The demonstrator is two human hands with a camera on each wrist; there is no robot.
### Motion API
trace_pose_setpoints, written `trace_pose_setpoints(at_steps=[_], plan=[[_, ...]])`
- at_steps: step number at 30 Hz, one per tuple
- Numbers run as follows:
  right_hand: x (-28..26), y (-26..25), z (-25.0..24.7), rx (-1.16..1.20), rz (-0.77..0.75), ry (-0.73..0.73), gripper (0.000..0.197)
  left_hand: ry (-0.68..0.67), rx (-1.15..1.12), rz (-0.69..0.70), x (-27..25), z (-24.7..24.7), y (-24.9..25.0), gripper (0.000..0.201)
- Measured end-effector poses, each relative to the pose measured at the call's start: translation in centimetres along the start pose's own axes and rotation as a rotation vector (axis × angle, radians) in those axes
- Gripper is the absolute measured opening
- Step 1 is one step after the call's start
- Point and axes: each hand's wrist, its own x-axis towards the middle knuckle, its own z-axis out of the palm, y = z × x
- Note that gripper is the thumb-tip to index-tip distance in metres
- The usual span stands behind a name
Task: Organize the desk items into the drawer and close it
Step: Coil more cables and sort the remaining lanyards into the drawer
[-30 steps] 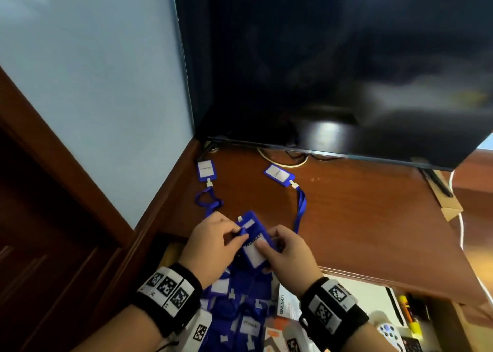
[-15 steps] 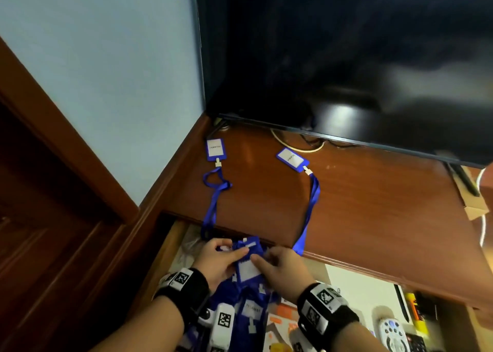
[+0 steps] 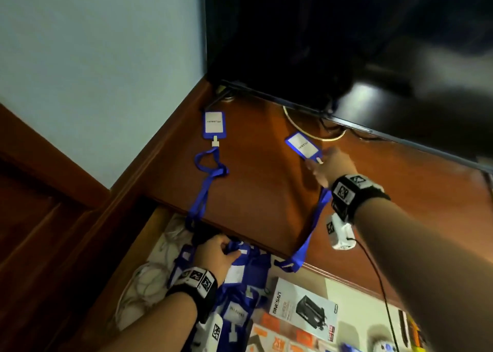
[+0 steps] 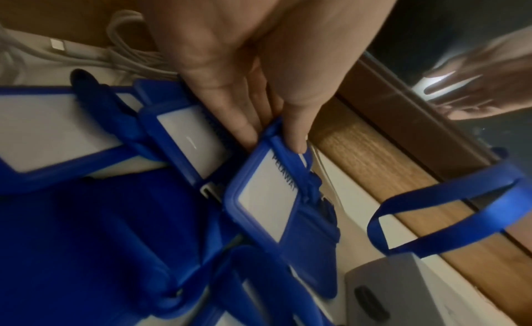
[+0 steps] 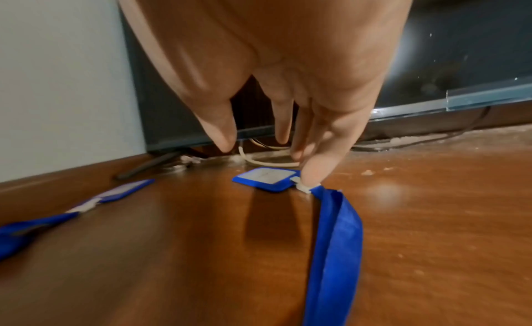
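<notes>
Two blue badge holders lie on the wooden desk (image 3: 261, 191): a left one (image 3: 213, 124) and a right one (image 3: 302, 144), their blue lanyards (image 3: 309, 234) trailing over the front edge. My right hand (image 3: 320, 162) reaches to the right badge (image 5: 264, 178); its fingers are spread and straight, and one fingertip (image 5: 312, 174) touches the badge's white clip. My left hand (image 3: 218, 253) is down in the open drawer (image 3: 149, 231), on a pile of blue badges. It pinches the top edge of one lanyard-wrapped badge (image 4: 264, 187) between thumb and fingers (image 4: 244, 126).
A large dark TV screen (image 3: 346, 45) stands at the back of the desk with cables (image 3: 306, 133) beneath it. A wall borders the left. The drawer also holds white cords (image 3: 149, 279), a printed box (image 3: 304, 306) and small gadgets at the right.
My right hand let go of the badge held by both hands and reached up to the right badge on the desk. My left hand stayed with that badge, now on the drawer's pile.
</notes>
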Motion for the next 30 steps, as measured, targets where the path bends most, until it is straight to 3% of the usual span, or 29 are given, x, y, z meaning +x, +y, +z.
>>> trace_pose_setpoints(at_steps=[6,11,16,18,22,24,27,30], plan=[[4.7,0.0,1.8,-0.101,0.104,-0.054,0.081,0.049,0.253,0.005,0.3,0.8,0.2,0.029],[4.9,0.1,2.7,-0.139,0.123,-0.006,0.077,0.093,0.203,-0.018,0.0,0.5,0.2,0.050],[3.9,0.6,2.7,-0.014,0.213,-0.052,0.101,0.066,0.218,0.007,-1.1,-1.4,0.2,0.055],[2.8,1.0,2.4,0.093,0.140,-0.044,0.090,0.053,0.258,0.043,-1.8,-2.7,0.4,0.048],[-1.7,1.6,2.2,0.283,-0.113,0.012,0.040,0.083,0.264,0.087,-4.0,-6.5,1.7,0.020],[-4.5,1.5,1.8,0.427,-0.242,0.033,0.027,0.162,0.214,0.139,-5.2,-8.7,3.2,0.028],[-9.8,0.9,-1.0,0.518,-0.408,-0.047,0.020,0.264,0.048,0.311,-6.6,-12.4,7.2,0.020],[-15.2,0.3,-5.3,0.471,-0.579,-0.124,0.023,0.147,-0.028,0.525,-6.8,-15.6,11.6,0.051]])
